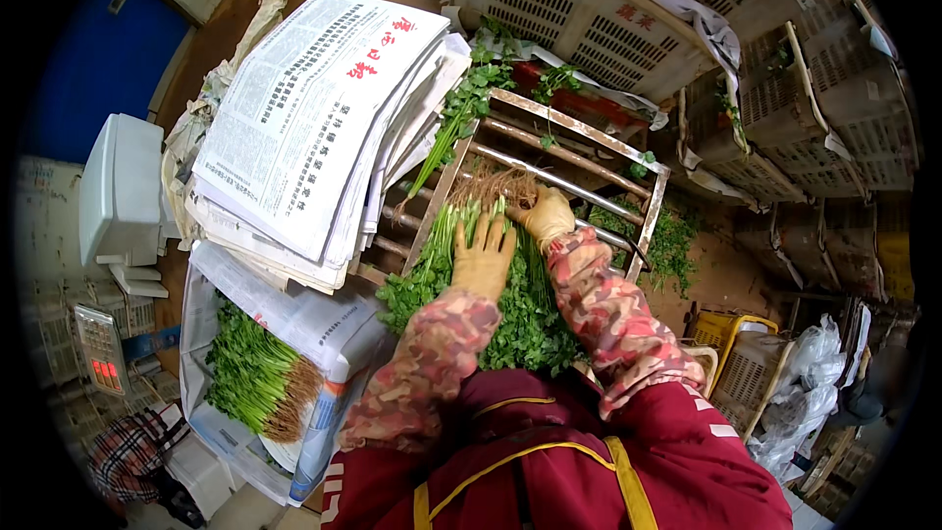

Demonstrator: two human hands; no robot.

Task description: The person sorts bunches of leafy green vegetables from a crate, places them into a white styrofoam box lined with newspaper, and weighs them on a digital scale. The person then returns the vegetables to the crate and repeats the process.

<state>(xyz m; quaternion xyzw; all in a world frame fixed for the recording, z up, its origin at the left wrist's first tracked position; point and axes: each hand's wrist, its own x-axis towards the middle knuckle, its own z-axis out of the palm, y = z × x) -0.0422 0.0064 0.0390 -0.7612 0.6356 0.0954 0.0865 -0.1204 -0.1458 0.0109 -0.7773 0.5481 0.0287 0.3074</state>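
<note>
A bunch of leafy green herbs with roots, perhaps coriander (526,302), lies on a rusty metal rack (581,143), its roots pointing away from me. My left hand (483,254), in a tan glove, rests flat on the stems with the fingers spread. At the root end on the right, my right hand (546,215), gloved too, curls against the stems; its fingertips are partly hidden, so its hold is unclear. A few loose stalks (441,151) lie on the rack's left side. Camouflage sleeves cover both forearms.
Stacked newspapers (294,125) stand left of the rack. Below them, a newspaper-lined container (195,375) holds more rooted greens (257,375). Plastic crates (581,15) rise beyond the rack and at right. Leaves (670,243) lie on the floor. A scale display (103,353) and a person in plaid (129,456) are at left.
</note>
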